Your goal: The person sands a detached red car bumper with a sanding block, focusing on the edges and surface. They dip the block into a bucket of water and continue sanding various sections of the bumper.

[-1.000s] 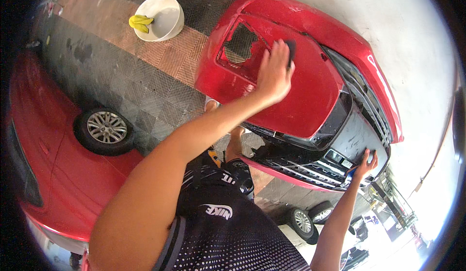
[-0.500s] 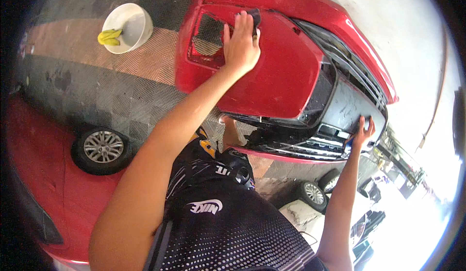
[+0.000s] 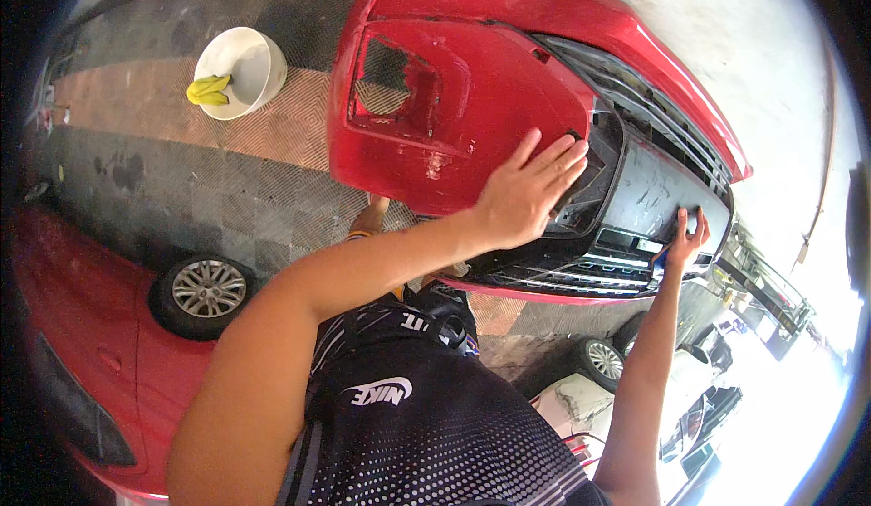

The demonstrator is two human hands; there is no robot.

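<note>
Head view: both hands, left hand (image 3: 524, 196) and right hand (image 3: 684, 241), apparently hold red bumper (image 3: 454, 98).

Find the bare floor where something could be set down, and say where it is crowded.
Free: dark tiles between the white bucket, the wheel and the red bumper. Crowded: lower right, where cars sit under the bumper.

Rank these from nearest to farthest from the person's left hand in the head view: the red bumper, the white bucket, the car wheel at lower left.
1. The red bumper: the left hand lies flat on it.
2. The white bucket: on the floor, up and to the left.
3. The car wheel: lower left, on the red car; farthest, though not by much.
</note>
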